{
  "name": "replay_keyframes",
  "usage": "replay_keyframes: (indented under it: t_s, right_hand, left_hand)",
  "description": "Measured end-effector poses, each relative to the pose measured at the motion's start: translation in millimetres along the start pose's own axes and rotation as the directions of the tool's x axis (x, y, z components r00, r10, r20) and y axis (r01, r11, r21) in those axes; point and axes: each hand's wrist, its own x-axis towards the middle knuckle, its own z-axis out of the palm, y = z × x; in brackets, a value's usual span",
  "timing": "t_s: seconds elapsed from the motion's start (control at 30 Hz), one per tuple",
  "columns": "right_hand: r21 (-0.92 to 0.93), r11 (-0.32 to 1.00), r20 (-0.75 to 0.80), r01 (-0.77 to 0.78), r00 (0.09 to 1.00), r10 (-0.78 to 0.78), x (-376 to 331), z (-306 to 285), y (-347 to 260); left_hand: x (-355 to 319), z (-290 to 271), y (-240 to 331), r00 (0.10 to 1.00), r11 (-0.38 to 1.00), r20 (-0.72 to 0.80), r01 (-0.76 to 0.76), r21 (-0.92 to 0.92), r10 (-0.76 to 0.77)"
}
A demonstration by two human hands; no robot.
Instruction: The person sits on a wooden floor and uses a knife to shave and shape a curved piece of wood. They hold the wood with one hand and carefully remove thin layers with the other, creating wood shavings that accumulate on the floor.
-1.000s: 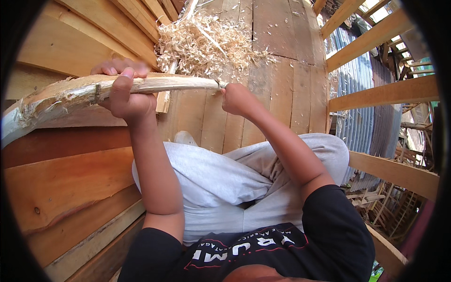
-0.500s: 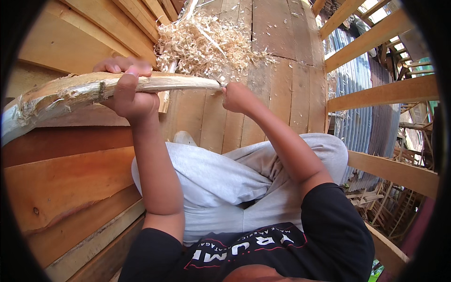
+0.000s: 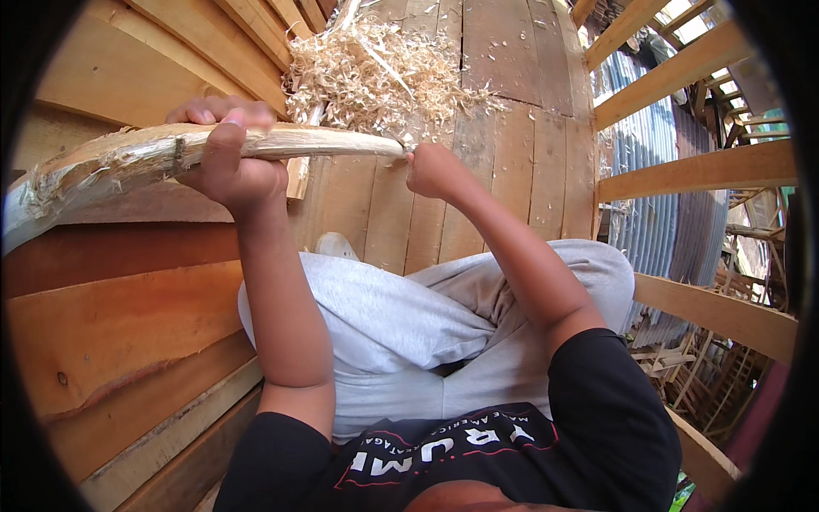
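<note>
A long, curved piece of pale wood (image 3: 333,143) stretches from the far left to the middle of the view. Its right part is smooth and tapered, while rough, peeling fibres and a dark mark show towards its thick left end. My left hand (image 3: 247,175) is wrapped round it, thumb on top and the other fingers on the far side. At the narrow tip my right hand (image 3: 435,171) is closed in a fist. A small dark bit shows between that fist and the tip; whatever the fist holds is hidden.
Curly wood shavings (image 3: 375,77) lie heaped on the plank floor (image 3: 512,162) beyond the wood. Stacked boards (image 3: 145,316) line the left side. On the right runs a wooden railing (image 3: 699,177), with corrugated metal sheets (image 3: 644,171) beyond. My crossed legs (image 3: 401,316) are below my hands.
The left part of the curved wood has shifted slightly away from me. My right hand stays at the tip, and both hands keep their closed grip.
</note>
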Motion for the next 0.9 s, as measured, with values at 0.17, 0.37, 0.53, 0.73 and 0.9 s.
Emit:
replay_keyframes:
  t_s: [0.17, 0.37, 0.53, 0.73, 0.9]
  right_hand:
    - [-0.011, 1.0, 0.03, -0.018, 0.999, 0.019, -24.4, 0.1, -4.5]
    - [-0.009, 0.998, 0.029, -0.057, 0.998, 0.057, -32.2, 1.1, -2.7]
    - [-0.008, 0.999, -0.016, -0.033, 0.999, 0.033, -0.1, 0.1, -0.7]
    - [-0.035, 0.999, 0.012, -0.041, 0.999, 0.042, -48.7, -1.7, -3.6]
    - [-0.028, 0.996, -0.027, -0.085, 0.996, 0.084, -40.7, -1.9, -12.7]
  left_hand:
    - [-5.2, -3.7, 6.9, 1.0, 1.0, -0.029, 0.009, -0.007, -0.009]
    - [0.0, 1.1, 6.2, 1.0, 1.0, -0.01, -0.006, 0.014, 0.006]
    - [-5.1, 10.3, 2.6, 0.998, 0.999, -0.064, -0.027, 0.031, 0.029]
    - [-6.3, 0.0, 6.5, 0.997, 0.999, -0.063, -0.033, 0.033, 0.035]
    - [-1.3, 5.4, 9.6, 0.995, 0.999, -0.093, -0.017, 0.038, 0.021]
